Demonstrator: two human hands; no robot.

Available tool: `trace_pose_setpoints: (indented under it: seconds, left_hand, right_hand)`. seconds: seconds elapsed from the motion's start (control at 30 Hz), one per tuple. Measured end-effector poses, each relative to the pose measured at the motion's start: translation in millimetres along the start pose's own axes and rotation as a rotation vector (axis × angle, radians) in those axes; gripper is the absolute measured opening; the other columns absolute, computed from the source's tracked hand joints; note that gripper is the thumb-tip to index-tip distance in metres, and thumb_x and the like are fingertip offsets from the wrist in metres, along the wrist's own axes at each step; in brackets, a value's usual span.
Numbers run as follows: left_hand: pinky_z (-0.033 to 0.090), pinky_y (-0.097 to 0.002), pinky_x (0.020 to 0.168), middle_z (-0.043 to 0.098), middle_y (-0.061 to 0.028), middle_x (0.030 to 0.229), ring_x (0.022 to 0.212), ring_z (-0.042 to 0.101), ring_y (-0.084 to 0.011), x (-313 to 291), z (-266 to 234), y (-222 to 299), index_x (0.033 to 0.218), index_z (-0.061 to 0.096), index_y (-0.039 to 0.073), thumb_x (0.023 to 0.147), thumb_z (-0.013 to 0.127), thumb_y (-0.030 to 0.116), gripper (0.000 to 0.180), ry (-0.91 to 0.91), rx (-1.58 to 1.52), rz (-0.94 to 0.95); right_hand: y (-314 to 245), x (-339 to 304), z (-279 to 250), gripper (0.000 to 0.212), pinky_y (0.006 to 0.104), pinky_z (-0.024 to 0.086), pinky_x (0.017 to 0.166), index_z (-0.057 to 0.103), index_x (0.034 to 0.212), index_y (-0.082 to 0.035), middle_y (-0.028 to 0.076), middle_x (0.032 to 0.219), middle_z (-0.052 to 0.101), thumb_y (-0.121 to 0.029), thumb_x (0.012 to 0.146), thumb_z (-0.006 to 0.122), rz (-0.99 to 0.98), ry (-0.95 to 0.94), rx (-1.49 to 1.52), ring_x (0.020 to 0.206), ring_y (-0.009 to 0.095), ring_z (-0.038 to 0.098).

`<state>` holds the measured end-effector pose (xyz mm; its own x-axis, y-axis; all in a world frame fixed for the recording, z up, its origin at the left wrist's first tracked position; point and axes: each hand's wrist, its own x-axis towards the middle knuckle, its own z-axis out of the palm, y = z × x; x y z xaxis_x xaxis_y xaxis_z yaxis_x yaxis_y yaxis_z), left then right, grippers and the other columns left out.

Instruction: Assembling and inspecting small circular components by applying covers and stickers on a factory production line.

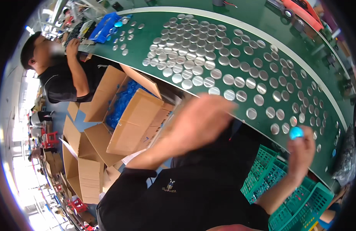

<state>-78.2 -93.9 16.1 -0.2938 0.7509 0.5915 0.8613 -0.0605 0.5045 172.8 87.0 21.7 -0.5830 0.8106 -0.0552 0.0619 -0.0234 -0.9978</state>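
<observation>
At the right, my right hand (302, 156) pinches a small shiny blue disc (296, 133) between thumb and fingers, above the near edge of the green table (147, 27). My left hand (207, 117) is smeared by motion near the table's front edge, so its fingers and anything in them cannot be made out. Many round silver discs (229, 95) lie flat in loose rows on the table, the nearest ones just beyond my left hand. Several more silver discs lie close to my right hand.
An open cardboard box (137, 119) with blue plastic film (126, 102) inside stands at the left, beside other open cartons (89, 175). Green plastic crates (313, 206) sit low at the right. A blue bin (104, 27) and a person in black (66, 79) are at the far left.
</observation>
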Motion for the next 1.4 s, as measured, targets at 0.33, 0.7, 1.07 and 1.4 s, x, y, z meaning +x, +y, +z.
trace_pose_setpoints:
  seconds: [0.33, 0.7, 1.07, 1.4]
  left_hand:
    - [0.052, -0.0322, 0.073, 0.066, -0.0106, 0.098, 0.089, 0.064, -0.0234, 37.9, 61.0, 45.3, 0.102, 0.067, -0.001, 0.073, 0.078, -0.010, 0.033, -0.104, -0.645, 0.180]
    - [0.052, -0.0301, 0.079, 0.067, -0.0141, 0.099, 0.089, 0.064, -0.0195, 35.9, 58.9, 48.5, 0.105, 0.065, -0.005, 0.079, 0.069, -0.015, 0.028, -0.303, -0.975, -0.201]
    - [0.051, -0.0271, 0.076, 0.067, -0.0129, 0.094, 0.086, 0.066, -0.0192, 37.6, 63.2, 52.5, 0.105, 0.066, -0.002, 0.075, 0.067, -0.017, 0.034, -0.177, -0.476, 0.131]
    - [0.052, -0.0278, 0.065, 0.061, -0.0077, 0.088, 0.076, 0.062, -0.0186, 33.6, 74.1, 55.6, 0.104, 0.062, 0.004, 0.073, 0.069, -0.014, 0.037, -0.176, -0.566, 0.072]
  right_hand:
    - [17.0, -16.1, 59.0, 0.015, 0.0246, 0.047, 0.069, 0.059, 0.106, 0.000, 0.007, 0.101, 0.059, -0.013, 0.097, 0.059, -0.084, -0.150, 0.741, 0.079, 0.012, 0.056]
    - [21.6, -20.4, 50.1, 0.011, 0.0245, 0.049, 0.071, 0.060, 0.103, 0.003, 0.008, 0.098, 0.060, 0.003, 0.092, 0.062, -0.307, -0.140, 0.448, 0.085, 0.013, 0.058]
    - [13.7, -15.1, 58.4, 0.018, 0.0236, 0.051, 0.066, 0.065, 0.093, -0.001, 0.005, 0.087, 0.065, 0.008, 0.078, 0.070, -0.453, 0.129, -0.022, 0.071, 0.013, 0.062]
    - [16.0, -17.0, 54.1, 0.019, 0.0235, 0.052, 0.062, 0.062, 0.090, -0.001, 0.006, 0.088, 0.065, 0.008, 0.075, 0.070, -0.538, 0.157, -0.142, 0.069, 0.013, 0.062]
